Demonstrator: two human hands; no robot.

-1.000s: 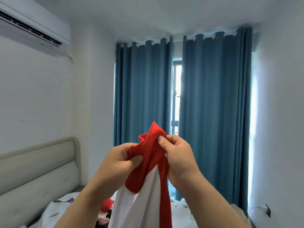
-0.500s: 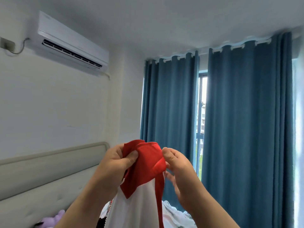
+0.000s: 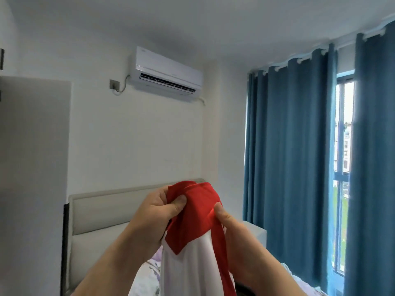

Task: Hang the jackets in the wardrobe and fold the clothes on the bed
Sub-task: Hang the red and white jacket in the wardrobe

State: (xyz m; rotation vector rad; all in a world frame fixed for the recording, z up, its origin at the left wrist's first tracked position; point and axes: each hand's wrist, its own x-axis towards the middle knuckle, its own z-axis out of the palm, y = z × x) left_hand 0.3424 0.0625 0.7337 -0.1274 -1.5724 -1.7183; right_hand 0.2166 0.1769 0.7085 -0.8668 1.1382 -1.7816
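Swung leftward, the view now puts the air conditioner (image 3: 166, 75) at 11 o'clock. Left hand (image 3: 156, 212) and right hand (image 3: 235, 227) each pinch the red-topped white garment (image 3: 192, 221) at 6 o'clock; its lower part is cut off.

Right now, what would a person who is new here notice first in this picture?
The red and white garment, held up at the bottom centre, strikes first; the left hand and the right hand each pinch its red top. The blue curtains fill the right side, and a white air conditioner hangs high on the wall.
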